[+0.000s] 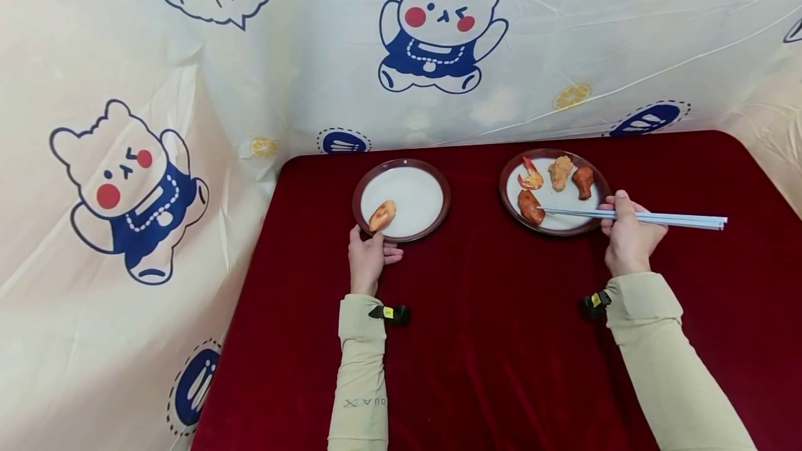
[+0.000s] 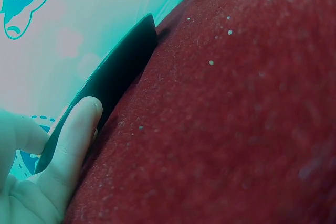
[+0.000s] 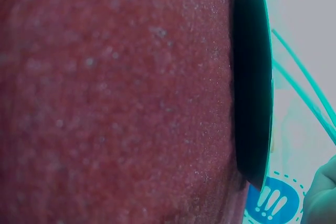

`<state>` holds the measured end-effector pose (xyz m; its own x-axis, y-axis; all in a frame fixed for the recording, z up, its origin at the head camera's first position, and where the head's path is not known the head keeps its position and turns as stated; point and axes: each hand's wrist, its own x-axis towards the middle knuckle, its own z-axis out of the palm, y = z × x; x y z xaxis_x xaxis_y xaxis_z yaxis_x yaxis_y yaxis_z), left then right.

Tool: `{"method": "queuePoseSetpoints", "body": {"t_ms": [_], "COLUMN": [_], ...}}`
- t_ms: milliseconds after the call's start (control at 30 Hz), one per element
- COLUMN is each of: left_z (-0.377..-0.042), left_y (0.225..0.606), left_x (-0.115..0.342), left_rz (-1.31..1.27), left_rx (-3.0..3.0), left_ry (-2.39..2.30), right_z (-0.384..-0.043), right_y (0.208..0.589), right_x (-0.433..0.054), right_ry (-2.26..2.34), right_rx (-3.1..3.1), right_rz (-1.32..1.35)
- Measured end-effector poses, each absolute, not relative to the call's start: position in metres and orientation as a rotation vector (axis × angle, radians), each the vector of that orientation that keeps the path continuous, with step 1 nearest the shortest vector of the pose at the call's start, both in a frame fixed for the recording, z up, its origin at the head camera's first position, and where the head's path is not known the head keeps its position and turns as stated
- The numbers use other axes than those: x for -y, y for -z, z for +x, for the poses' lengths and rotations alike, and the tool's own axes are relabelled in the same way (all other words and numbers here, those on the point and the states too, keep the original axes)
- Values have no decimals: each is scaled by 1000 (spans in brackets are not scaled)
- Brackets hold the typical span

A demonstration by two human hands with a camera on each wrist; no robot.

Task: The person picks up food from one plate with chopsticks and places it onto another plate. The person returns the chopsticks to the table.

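Note:
My left hand (image 1: 367, 259) pinches the near rim of the left plate (image 1: 441, 211), which is white with a brown edge. In the left wrist view, the thumb (image 2: 79, 129) lies against the plate's dark outer side. A golden-brown food piece (image 1: 382, 216) sits on that plate, close to the hand. My right hand (image 1: 629, 239) grips a pair of pale chopsticks (image 1: 683, 219) over the right plate (image 1: 567, 230). Their tips are at a glazed brown food piece (image 1: 530, 207); whether they clasp it I cannot tell.
On the right plate there are also an orange-red shrimp-like piece (image 1: 530, 174), a breaded piece (image 1: 560, 172) and a small drumstick (image 1: 583, 182). Both plates stand near the back of the table with its dark red cloth (image 1: 476, 312). A printed white curtain (image 1: 326, 33) hangs behind and to the left.

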<state>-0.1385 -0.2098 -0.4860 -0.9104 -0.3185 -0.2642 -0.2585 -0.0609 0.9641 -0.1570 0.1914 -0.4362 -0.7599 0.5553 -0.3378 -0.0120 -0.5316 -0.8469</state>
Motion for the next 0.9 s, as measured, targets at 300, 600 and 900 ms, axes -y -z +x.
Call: {"method": "queuePoseSetpoints", "body": {"t_ms": [300, 600, 900], "left_z": [-138, -138, -139], "left_y": [486, 486, 486], "left_x": [210, 210, 210], "left_rz": [647, 652, 634], "left_rx": [2115, 2123, 2093], "left_ry": [2163, 2168, 2181], "right_z": [-156, -156, -157], "right_y": [434, 431, 429], "right_x": [-188, -186, -186], "right_ry": [-2276, -2223, -2179], "right_rx": [1333, 1335, 1348], "right_rz": [-822, -765, -721]}}
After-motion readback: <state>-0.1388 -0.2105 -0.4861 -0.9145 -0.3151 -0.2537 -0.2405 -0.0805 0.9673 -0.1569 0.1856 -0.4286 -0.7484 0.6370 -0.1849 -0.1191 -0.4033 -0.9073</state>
